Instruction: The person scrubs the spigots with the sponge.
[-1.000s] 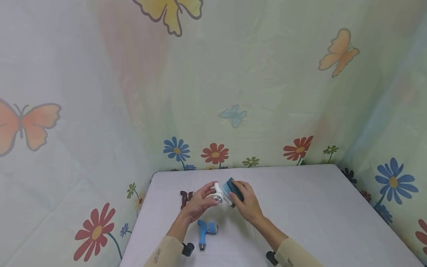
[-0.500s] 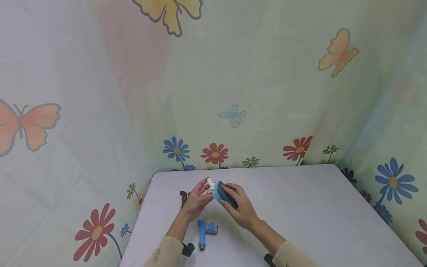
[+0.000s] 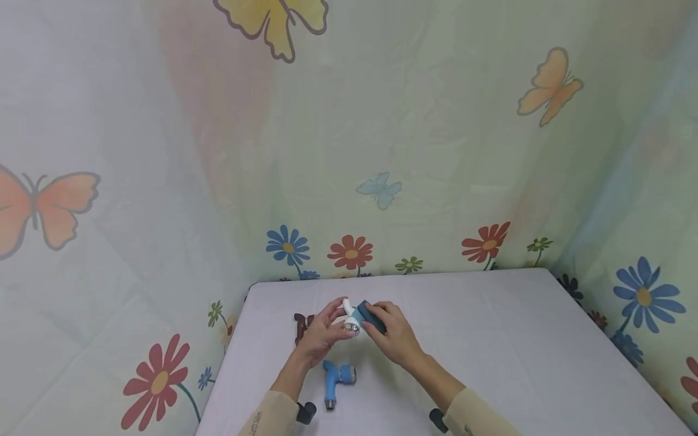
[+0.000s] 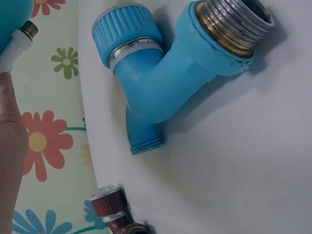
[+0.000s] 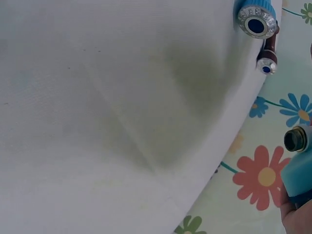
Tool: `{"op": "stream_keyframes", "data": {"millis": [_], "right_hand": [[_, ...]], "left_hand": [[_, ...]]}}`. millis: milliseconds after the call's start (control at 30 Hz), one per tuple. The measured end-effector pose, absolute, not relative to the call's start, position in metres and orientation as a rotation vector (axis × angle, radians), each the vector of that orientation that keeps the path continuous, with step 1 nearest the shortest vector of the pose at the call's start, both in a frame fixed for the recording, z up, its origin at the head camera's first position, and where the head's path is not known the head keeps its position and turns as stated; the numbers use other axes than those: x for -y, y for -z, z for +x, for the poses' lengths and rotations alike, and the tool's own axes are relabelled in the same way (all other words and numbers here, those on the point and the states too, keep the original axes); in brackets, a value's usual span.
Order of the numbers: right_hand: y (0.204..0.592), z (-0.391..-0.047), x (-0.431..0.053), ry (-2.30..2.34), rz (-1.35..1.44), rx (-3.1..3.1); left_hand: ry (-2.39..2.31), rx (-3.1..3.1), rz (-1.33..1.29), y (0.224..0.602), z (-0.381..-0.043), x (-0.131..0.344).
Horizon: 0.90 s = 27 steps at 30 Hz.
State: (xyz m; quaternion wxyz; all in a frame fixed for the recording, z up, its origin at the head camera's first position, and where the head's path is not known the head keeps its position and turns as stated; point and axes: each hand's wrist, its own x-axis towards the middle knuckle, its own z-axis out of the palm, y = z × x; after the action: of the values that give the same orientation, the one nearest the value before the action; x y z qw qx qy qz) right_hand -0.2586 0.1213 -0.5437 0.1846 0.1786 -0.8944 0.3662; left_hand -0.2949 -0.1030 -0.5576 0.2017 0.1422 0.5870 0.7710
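Observation:
In the head view my left hand [image 3: 320,338] holds a white tap [image 3: 349,307] above the table, its round silver-faced knob turned toward me. My right hand [image 3: 398,340] grips a two-tone sponge [image 3: 374,318], dark blue on one side and light blue on the other. The light side lies against the tap's right side. The tap's brass threaded end [image 4: 30,30] shows in the left wrist view, beside the sponge. Below my hands a blue tap [image 3: 331,381] lies on the table. A brown tap [image 3: 300,327] lies partly hidden behind my left hand.
The table [image 3: 491,339] has a white cloth and meets a flower-printed backdrop [image 3: 425,230] at its back and sides. Dark wrist cameras sit near both cuffs, the left camera [image 3: 306,413] close to the blue tap.
The sponge has shifted left, first covering more of the white tap, then uncovering its knob. The white tap has moved slightly left. The blue and brown taps stay where they were.

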Motion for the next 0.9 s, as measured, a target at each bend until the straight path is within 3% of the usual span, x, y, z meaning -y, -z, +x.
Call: {"op": "stream_keyframes", "data": {"millis": [400,600,900], "right_hand": [[0.552,-0.264,-0.130,-0.865,0.384,2.665],[0.556,-0.265,-0.133,-0.848,0.383,2.590],[0.551,-0.256,-0.124,-1.077,0.706,2.331]], "left_hand": [[-2.164,-1.729,0.392,0.560,-0.296,0.105],[-2.243,-1.796,0.265,0.562,-0.298,0.105],[-2.440,-1.630,0.075,0.559,-0.305,0.100]]}}
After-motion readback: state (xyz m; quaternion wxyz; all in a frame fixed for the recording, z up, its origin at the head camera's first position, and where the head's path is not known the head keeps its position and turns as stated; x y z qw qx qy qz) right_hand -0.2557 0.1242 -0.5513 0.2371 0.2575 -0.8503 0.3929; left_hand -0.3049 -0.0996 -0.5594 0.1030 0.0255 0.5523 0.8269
